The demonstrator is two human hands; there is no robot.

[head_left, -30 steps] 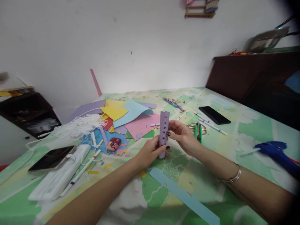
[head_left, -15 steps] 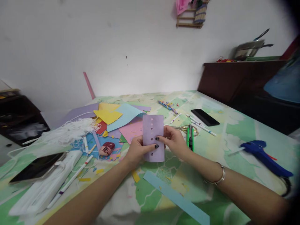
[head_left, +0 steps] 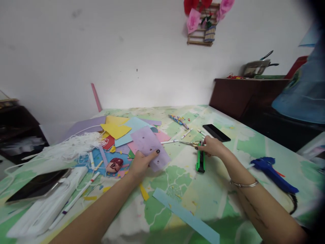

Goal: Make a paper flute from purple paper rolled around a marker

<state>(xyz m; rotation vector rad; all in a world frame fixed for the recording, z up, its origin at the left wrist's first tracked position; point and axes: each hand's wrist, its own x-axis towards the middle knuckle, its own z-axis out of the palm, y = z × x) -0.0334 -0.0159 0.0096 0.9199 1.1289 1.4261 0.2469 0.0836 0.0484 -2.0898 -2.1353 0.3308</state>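
Observation:
My left hand (head_left: 142, 164) pinches a sheet of light purple paper (head_left: 148, 140) between thumb and fingers. The sheet is tilted, and a few small holes show along it. On the right, my right hand (head_left: 213, 146) is at the scissors (head_left: 194, 144), fingers bent over their gold handles and partly hiding them. Directly under that hand lies a green box cutter (head_left: 200, 161), its upper end close to the fingers. A light blue paper strip (head_left: 188, 215) rests on the tablecloth nearer to me.
White string (head_left: 73, 145), coloured paper sheets (head_left: 116, 130) and a phone on a white power strip (head_left: 40, 206) crowd the left. A black phone (head_left: 217, 132) and a blue glue gun (head_left: 275, 173) lie right. Several markers (head_left: 186, 134) and paper scraps are scattered about.
My right hand has let go of the purple paper and moved right to the scissors. My left hand keeps the sheet, now tilted and slightly further left. The camera view has shifted.

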